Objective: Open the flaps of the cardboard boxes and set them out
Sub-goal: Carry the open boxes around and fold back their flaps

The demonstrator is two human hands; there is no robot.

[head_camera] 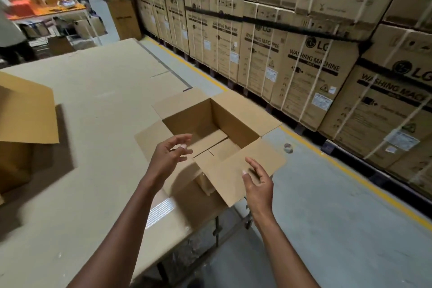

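Note:
A brown cardboard box stands on the table near its right edge, all its top flaps spread outward and its inside bare. My left hand hovers over the box's left flap with fingers loosely spread, holding nothing. My right hand is over the near flap, fingers relaxed and apart; whether it touches the flap I cannot tell. A second cardboard box with a raised flap stands at the table's left edge, partly out of view.
The table is covered with flat cardboard sheets. Strapped stacks of washing machine cartons line the right side beyond a yellow floor line. A tape roll lies on the grey floor. Shelving and a person stand at far left.

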